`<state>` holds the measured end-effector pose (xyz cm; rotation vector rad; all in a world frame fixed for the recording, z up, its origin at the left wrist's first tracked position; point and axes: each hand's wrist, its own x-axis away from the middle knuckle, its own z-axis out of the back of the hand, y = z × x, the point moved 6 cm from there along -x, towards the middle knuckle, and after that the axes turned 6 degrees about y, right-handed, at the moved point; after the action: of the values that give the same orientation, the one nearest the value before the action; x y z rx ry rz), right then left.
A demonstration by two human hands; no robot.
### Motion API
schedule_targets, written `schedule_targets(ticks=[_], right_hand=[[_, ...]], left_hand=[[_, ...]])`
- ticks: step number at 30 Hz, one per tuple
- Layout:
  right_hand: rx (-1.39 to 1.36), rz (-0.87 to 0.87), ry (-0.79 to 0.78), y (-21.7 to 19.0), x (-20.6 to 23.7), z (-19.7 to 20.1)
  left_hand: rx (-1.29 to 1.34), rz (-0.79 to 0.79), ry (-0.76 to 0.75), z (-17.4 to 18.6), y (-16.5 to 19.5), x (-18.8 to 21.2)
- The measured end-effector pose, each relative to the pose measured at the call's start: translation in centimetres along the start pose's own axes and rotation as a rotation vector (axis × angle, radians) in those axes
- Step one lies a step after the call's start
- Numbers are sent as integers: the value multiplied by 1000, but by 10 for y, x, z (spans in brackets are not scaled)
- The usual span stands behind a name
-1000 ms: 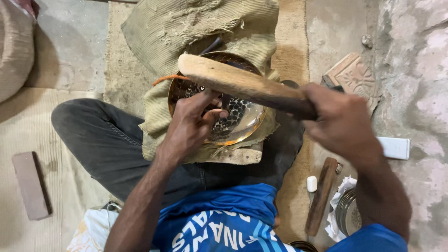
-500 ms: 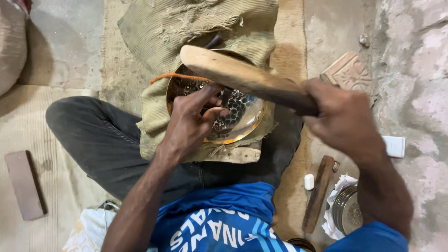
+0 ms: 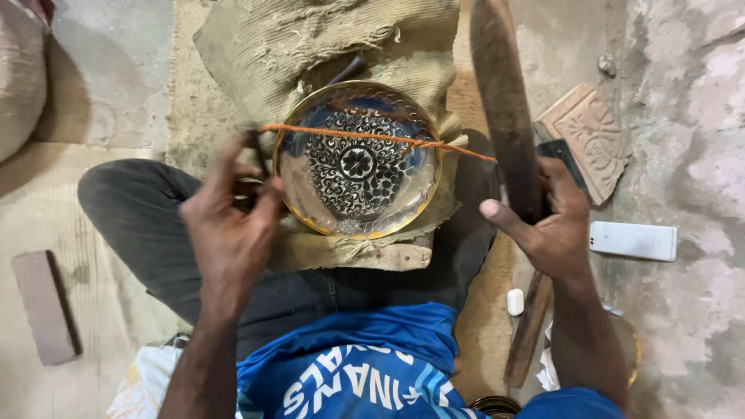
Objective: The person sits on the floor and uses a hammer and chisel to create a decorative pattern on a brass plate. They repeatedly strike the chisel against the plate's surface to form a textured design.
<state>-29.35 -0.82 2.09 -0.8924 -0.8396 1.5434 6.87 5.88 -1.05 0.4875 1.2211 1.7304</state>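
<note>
A round brass plate (image 3: pixel 403 186) with a dark engraved flower pattern lies on a wooden block (image 3: pixel 353 254) over burlap (image 3: pixel 310 46), resting on my lap. An orange cord (image 3: pixel 388 140) stretches across the plate's upper half. My left hand (image 3: pixel 229 225) is at the plate's left edge, fingers pinched on a small dark chisel (image 3: pixel 253 147). Right of the plate, my right hand (image 3: pixel 547 221) grips a long wooden beater (image 3: pixel 500 101), which points up and away, clear of the plate.
A carved stone tile (image 3: pixel 590 140) and a white phone (image 3: pixel 632 240) lie on the floor at right. A wooden stick (image 3: pixel 528 334), a small white piece (image 3: pixel 514 301) and a metal bowl (image 3: pixel 630 349) sit near my right forearm. A brick (image 3: pixel 43 306) lies far left.
The wooden beater has swung from lying across the plate to upright at its right. My left hand has slid off the plate's face to its left edge, uncovering the pattern.
</note>
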Motion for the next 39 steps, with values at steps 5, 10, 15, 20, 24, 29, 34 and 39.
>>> schedule_targets(ticks=[5,10,15,20,24,29,34,39], right_hand=[[124,76,-36,7,7,-13],[172,122,-102,1,10,-19],[172,132,-194,-2,8,-21],[170,223,-156,-16,1,-12],[133,227,-182,-25,-6,-11],[144,266,-255,-45,-20,-16],[175,311,-285,-68,-43,-22],[320,545,-479,-79,-40,-33]], left_hand=[[-180,13,-74,-17,-9,-23],[-62,-263,39,-14,9,-34],[395,23,94,-18,3,0],[350,-67,-321,-66,18,13],[235,-163,-344,-71,24,8],[202,-200,-291,-69,24,12],[202,-176,-266,-72,21,12],[184,-189,-245,-69,22,10]])
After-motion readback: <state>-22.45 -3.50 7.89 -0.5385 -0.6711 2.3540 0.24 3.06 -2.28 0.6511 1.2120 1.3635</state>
